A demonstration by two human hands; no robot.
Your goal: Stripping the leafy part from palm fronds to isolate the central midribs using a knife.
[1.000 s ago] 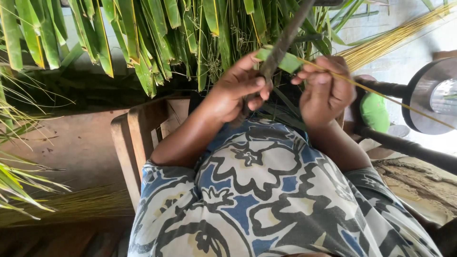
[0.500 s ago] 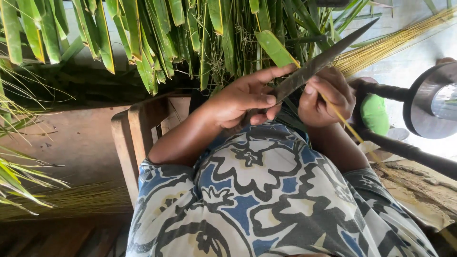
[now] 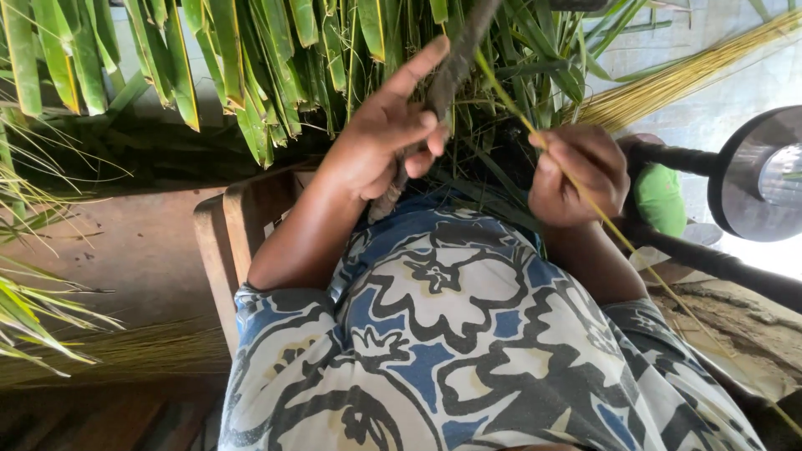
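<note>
As the thin yellow leaf rib (image 3: 535,138) is running taut across the middle of the view, from in front of the hanging green fronds (image 3: 251,58) down past the person's right side, the right hand (image 3: 576,175) is curling shut around it, fingers pinching it so that it stays stretched and cannot whip about. The left hand (image 3: 388,134) is wrapping three fingers around the dark handle of a long knife (image 3: 443,83), with the forefinger pointing out straight along the blade, probably to steady it where the blade is meeting the upper part of the rib. The person's patterned blue and white garment (image 3: 468,334) is filling the foreground, a wooden chair (image 3: 230,242) is standing at the left, and a bundle of pale stripped ribs (image 3: 685,71) is lying at the upper right, near the working hands.
</note>
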